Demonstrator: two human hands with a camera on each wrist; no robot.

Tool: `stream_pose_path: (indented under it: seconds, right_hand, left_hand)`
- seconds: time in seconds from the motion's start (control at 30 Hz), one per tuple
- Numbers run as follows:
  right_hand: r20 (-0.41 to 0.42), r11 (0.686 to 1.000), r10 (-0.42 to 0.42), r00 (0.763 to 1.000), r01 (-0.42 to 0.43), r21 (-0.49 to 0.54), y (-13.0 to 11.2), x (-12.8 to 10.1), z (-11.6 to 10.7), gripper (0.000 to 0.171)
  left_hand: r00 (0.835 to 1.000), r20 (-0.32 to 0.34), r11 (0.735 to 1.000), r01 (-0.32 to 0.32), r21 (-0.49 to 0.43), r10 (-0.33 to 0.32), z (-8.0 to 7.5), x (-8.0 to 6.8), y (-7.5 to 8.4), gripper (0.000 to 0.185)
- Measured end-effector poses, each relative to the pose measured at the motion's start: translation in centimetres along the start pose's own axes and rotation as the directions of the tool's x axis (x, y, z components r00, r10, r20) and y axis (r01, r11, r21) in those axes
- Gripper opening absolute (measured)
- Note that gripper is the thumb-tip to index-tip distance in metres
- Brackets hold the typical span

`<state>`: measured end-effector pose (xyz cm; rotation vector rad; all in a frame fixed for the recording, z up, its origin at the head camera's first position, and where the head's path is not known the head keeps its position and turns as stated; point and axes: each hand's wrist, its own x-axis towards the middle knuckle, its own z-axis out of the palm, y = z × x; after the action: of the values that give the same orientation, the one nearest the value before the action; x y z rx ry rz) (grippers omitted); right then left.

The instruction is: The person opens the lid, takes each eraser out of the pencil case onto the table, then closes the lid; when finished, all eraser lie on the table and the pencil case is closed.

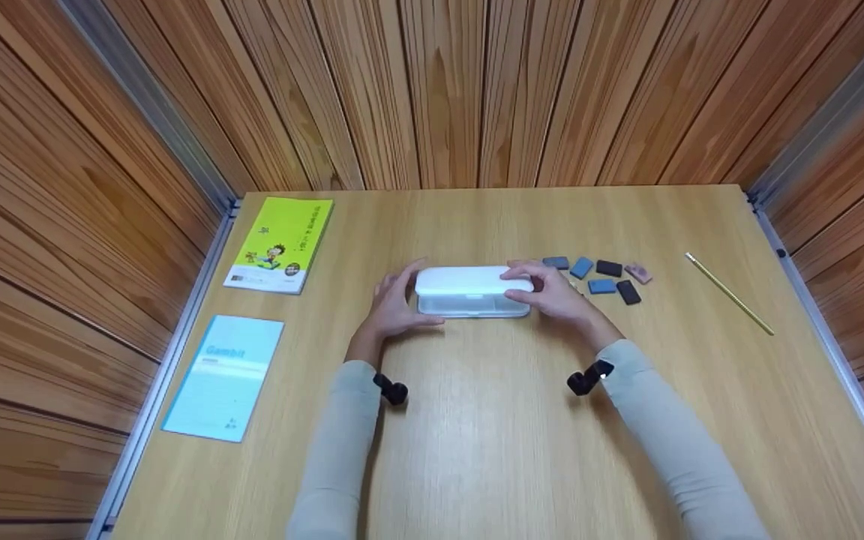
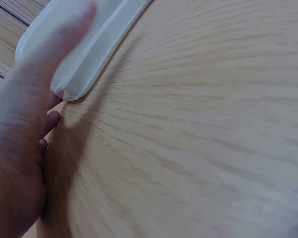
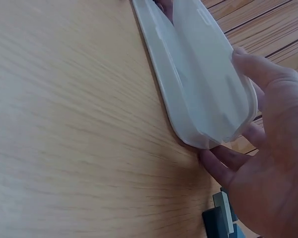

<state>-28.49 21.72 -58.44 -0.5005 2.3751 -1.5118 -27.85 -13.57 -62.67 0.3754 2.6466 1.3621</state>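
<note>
So nearest the camera, low in the frame, both pale-sleeved forearms angle in toward the middle of the light wooden table [image 1: 477, 450]. Just past them, the long white translucent plastic case [image 1: 473, 291] sits dead centre, long axis running left-right across the frame. The left hand [image 1: 394, 307] cups its left end with fingers relaxed, thumb lying against the lid. The right hand [image 1: 552, 292] grips the right end, thumb on top, fingers under the rim. Both hands are equally close, one per end. Further right lie small blue and black rectangular erasers [image 1: 597, 274].
</note>
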Motion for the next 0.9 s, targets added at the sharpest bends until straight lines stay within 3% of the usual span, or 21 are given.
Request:
stream_pose_path:
  seconds: [0.17,0.33,0.63,0.9]
  right_hand:
    - [0.016,0.999,-0.015,1.000,0.015,-0.033,0.2,-0.3,0.3,0.038]
    - [0.022,0.998,-0.031,0.999,0.033,-0.053,0.4,-0.5,0.6,0.038]
    - [0.022,0.996,-0.031,0.999,0.032,-0.084,0.8,-0.7,1.0,0.038]
    - [0.015,0.993,-0.031,0.999,0.032,-0.113,1.0,-0.7,1.2,0.040]
  left_hand:
    - [0.998,-0.010,0.998,0.060,0.005,-0.060,0.1,0.0,0.1,0.097]
    - [0.999,-0.013,0.999,0.050,0.012,-0.050,0.1,0.1,0.1,0.085]
    - [0.999,-0.001,0.998,0.044,0.040,-0.044,0.1,0.1,0.1,0.073]
    - [1.000,-0.007,0.999,0.025,0.048,-0.024,0.2,0.3,0.1,0.074]
